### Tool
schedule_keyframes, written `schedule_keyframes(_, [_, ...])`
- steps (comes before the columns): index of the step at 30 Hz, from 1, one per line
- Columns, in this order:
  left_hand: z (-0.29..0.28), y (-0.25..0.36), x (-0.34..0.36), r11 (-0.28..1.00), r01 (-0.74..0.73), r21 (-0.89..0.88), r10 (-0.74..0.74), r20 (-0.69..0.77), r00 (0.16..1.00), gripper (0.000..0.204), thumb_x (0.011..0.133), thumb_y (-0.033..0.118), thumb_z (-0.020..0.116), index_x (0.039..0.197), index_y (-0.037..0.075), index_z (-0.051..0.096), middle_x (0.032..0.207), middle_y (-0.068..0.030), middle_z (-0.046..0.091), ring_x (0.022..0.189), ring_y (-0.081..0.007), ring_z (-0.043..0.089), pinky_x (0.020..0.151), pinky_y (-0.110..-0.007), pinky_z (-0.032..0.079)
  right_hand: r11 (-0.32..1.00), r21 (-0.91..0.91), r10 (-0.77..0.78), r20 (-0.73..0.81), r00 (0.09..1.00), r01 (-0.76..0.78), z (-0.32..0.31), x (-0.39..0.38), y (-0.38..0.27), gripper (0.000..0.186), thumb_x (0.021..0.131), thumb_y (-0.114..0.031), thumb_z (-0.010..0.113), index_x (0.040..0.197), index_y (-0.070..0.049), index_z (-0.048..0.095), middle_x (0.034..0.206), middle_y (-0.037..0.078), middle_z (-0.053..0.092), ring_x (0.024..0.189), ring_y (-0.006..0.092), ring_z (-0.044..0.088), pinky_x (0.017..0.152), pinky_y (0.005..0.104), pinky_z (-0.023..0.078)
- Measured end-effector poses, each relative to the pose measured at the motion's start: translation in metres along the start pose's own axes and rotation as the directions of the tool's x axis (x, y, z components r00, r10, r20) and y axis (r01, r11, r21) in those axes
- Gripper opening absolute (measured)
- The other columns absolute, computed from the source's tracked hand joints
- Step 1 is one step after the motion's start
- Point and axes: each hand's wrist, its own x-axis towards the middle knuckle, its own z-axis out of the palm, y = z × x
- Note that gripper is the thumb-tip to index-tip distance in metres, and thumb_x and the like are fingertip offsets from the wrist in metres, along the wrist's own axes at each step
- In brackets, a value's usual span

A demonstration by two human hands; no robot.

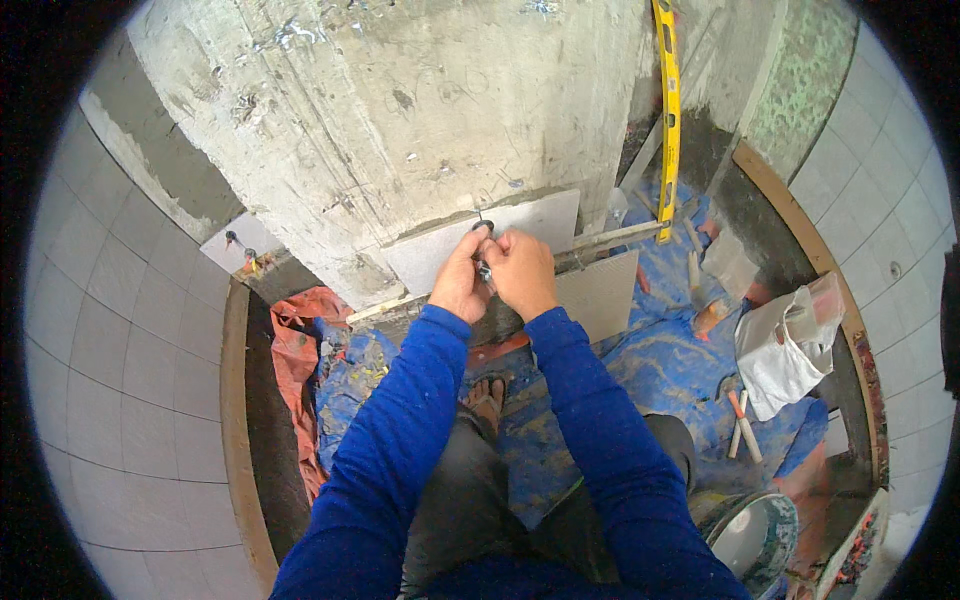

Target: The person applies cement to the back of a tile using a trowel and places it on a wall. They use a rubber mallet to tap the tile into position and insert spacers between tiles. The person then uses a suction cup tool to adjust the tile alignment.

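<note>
My two hands meet at the joint between two light wall tiles, low on the concrete face. My left hand [458, 285] is closed, its thumb and fingers pinched by a small dark round tile leveller [484, 228] at the joint. Against it, my right hand [526, 275] is closed too, fingertips curled inward; what they grip is hidden. A shiny bit [485, 271] shows between the hands, too small to name. The left tile [420, 257] and the right tile [548, 222] sit above a narrow ledge strip [620, 238].
A yellow spirit level [670, 120] leans upright at the right. Below lie a blue tarp [660, 365], a white sack [785, 360], handled tools [743, 425] and a bucket [790, 535]. Another tile [600, 297] stands under the strip. Orange sheeting [292, 370] lies left.
</note>
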Motion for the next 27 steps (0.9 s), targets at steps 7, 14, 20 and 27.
schedule_keyframes(7, [-0.007,0.013,-0.013,0.991,0.034,0.128,-0.038,0.022,0.999,0.042,0.097,0.059,0.066,0.096,0.017,0.066,0.086,0.0036,0.064,0.081,-0.0157,0.060,0.075,-0.033,0.049,0.994,0.047,0.107,-0.339,0.935,-0.097,-0.041,0.024,0.033,0.058,0.080,-0.034,0.084,0.120,0.004,0.066,0.107,0.021,0.069,0.101,0.0360,0.067,0.089,0.0448,0.052])
schedule_keyframes(14, [-0.033,0.024,-0.030,0.989,-0.083,0.120,0.103,-0.177,0.979,0.061,0.093,0.072,0.061,0.102,0.013,0.067,0.087,0.0012,0.065,0.079,-0.0159,0.059,0.069,-0.033,0.045,0.996,0.088,0.055,-0.287,0.956,-0.031,-0.051,0.039,0.051,0.077,0.078,-0.026,0.087,0.140,0.006,0.054,0.124,0.021,0.057,0.106,0.0326,0.060,0.094,0.0405,0.050])
schedule_keyframes(20, [-0.026,0.023,-0.021,0.947,-0.177,0.270,0.254,-0.284,0.925,0.070,0.091,0.074,0.063,0.104,0.006,0.068,0.095,-0.0053,0.070,0.076,-0.0140,0.060,0.061,-0.031,0.041,0.990,0.140,0.039,-0.284,0.958,0.002,-0.049,0.038,0.044,0.084,0.079,-0.027,0.087,0.145,0.009,0.049,0.131,0.019,0.053,0.092,0.0231,0.063,0.085,0.0364,0.053])
schedule_keyframes(27, [-0.023,0.026,-0.024,0.946,-0.175,0.275,0.254,-0.286,0.924,0.064,0.092,0.071,0.065,0.098,0.008,0.070,0.087,-0.0024,0.069,0.072,-0.0128,0.060,0.061,-0.031,0.041,0.997,0.067,0.041,-0.262,0.964,-0.025,-0.051,0.028,0.025,0.096,0.078,-0.036,0.089,0.148,0.010,0.044,0.135,0.022,0.051,0.094,0.0239,0.062,0.086,0.0355,0.053])
